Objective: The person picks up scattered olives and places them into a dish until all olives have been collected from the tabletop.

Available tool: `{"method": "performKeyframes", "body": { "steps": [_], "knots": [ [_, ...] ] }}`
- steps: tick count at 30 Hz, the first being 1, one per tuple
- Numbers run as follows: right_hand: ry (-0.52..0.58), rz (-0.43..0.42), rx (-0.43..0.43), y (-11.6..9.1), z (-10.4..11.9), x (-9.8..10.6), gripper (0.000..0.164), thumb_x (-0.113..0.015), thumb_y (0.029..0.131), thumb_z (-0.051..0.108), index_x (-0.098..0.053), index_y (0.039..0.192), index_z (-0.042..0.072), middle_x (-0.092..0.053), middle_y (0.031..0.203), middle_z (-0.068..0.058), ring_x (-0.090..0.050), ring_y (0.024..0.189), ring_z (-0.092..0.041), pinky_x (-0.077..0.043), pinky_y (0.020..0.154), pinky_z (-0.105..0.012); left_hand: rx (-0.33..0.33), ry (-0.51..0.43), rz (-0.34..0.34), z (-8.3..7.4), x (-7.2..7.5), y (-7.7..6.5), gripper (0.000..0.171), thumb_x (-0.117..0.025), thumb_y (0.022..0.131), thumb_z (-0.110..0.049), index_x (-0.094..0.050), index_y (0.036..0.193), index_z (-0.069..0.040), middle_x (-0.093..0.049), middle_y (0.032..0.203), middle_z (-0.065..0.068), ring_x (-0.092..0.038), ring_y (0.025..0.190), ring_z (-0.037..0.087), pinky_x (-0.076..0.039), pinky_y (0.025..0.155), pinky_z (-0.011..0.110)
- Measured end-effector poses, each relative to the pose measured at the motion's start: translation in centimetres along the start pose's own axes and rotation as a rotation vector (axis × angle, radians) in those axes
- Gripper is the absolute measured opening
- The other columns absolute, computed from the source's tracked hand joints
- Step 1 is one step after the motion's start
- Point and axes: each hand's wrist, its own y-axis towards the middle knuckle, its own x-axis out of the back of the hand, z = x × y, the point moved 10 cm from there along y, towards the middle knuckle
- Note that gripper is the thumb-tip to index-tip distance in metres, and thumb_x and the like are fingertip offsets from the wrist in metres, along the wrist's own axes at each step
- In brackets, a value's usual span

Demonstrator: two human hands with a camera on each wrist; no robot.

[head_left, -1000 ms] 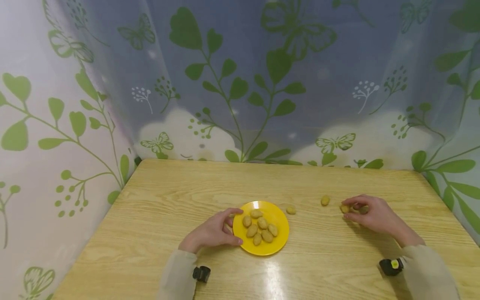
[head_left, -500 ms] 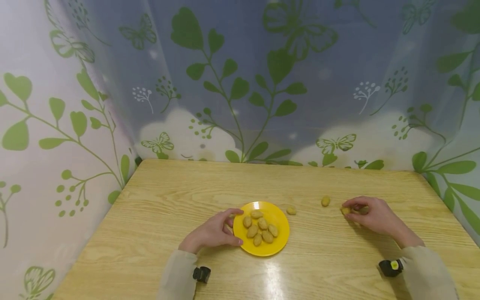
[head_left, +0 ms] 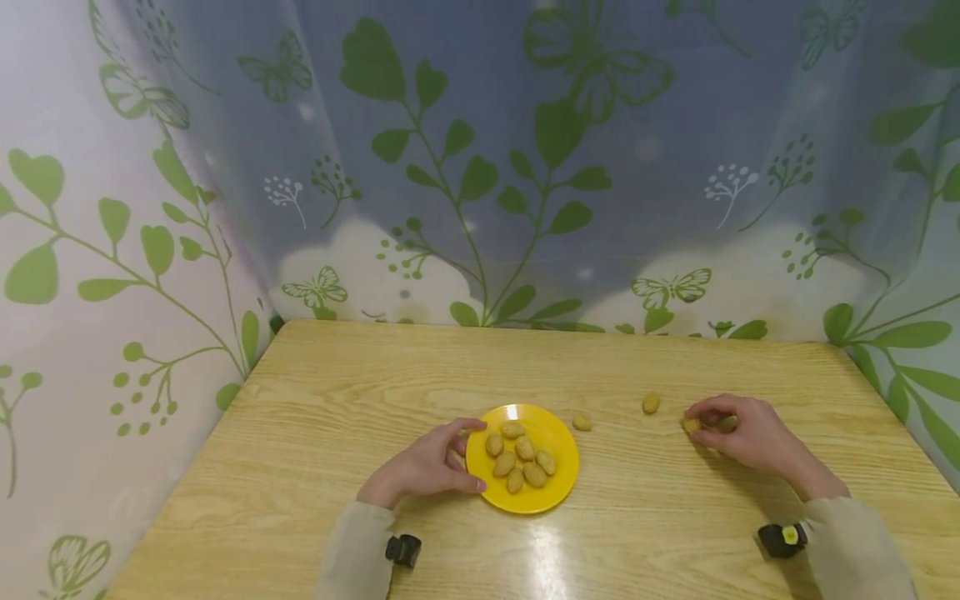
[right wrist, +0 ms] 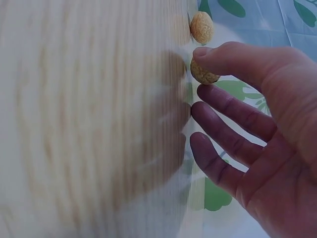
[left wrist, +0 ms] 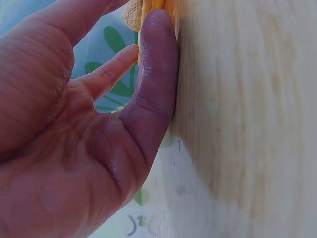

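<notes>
On the wooden table stands a yellow plate point(head_left: 558, 487) bearing several walnuts point(head_left: 525, 450). My left hand point(head_left: 420, 462) holds the plate's left rim between thumb and fingers; its fingertips meet the edge in the left wrist view. Farther right, my right hand point(head_left: 750, 433) pinches a walnut point(right wrist: 205, 72) between thumb and index finger, low at the table surface. The other right fingers spread loosely below it. Another walnut point(head_left: 726, 424) sits in shadow behind that thumb, partly hidden.
A loose walnut point(head_left: 582, 422) lies just right of the plate. Between it and my right hand rests a further walnut point(head_left: 651, 403). The table point(head_left: 450, 358) runs back to a patterned curtain point(head_left: 480, 167), which also borders it on the left and right.
My right thumb and index finger have drawn closer together on the walnut. The left hand and plate stay where they were.
</notes>
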Motion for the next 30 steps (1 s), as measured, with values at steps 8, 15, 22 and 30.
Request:
{"method": "performKeyframes", "body": {
  "steps": [8, 15, 22, 30],
  "knots": [
    [0.036, 0.020, -0.016, -0.1, 0.0, -0.2, 0.023, -0.080, 0.086, 0.011, -0.076, 0.109, 0.011, -0.074, 0.101, -0.010, -0.065, 0.080, 0.001, -0.054, 0.060, -0.023, -0.009, 0.001, 0.000, -0.1, 0.0, 0.0, 0.080, -0.086, 0.083, -0.020, -0.045, 0.151, -0.017, -0.058, 0.111, 0.009, -0.068, 0.082, 0.013, -0.054, 0.076, 0.028],
    [0.007, -0.039, 0.071, -0.2, 1.2, 0.2, 0.022, -0.082, 0.083, 0.007, -0.077, 0.103, 0.013, -0.075, 0.102, -0.011, -0.066, 0.080, 0.002, -0.055, 0.063, -0.022, -0.007, -0.005, 0.000, -0.1, 0.0, 0.0, 0.080, -0.086, 0.083, -0.019, -0.045, 0.151, -0.017, -0.057, 0.111, 0.010, -0.068, 0.082, 0.013, -0.054, 0.075, 0.028],
    [0.020, -0.044, 0.083, -0.3, 1.8, 0.1, 0.022, -0.081, 0.084, 0.005, -0.077, 0.104, 0.014, -0.075, 0.104, -0.009, -0.068, 0.082, 0.001, -0.058, 0.067, -0.022, -0.017, 0.003, 0.002, -0.2, 0.0, -0.1, 0.080, -0.086, 0.083, -0.020, -0.044, 0.152, -0.017, -0.059, 0.112, 0.009, -0.069, 0.083, 0.013, -0.055, 0.077, 0.028],
    [0.049, -0.024, 0.063, -0.3, 2.5, -0.3, 0.023, -0.080, 0.085, 0.004, -0.076, 0.106, 0.013, -0.073, 0.107, -0.011, -0.069, 0.083, -0.001, -0.059, 0.068, -0.022, -0.014, -0.008, 0.011, -0.2, -0.1, -0.1, 0.080, -0.086, 0.083, -0.019, -0.044, 0.152, -0.016, -0.061, 0.113, 0.010, -0.069, 0.083, 0.014, -0.056, 0.078, 0.028]
  ]
}}
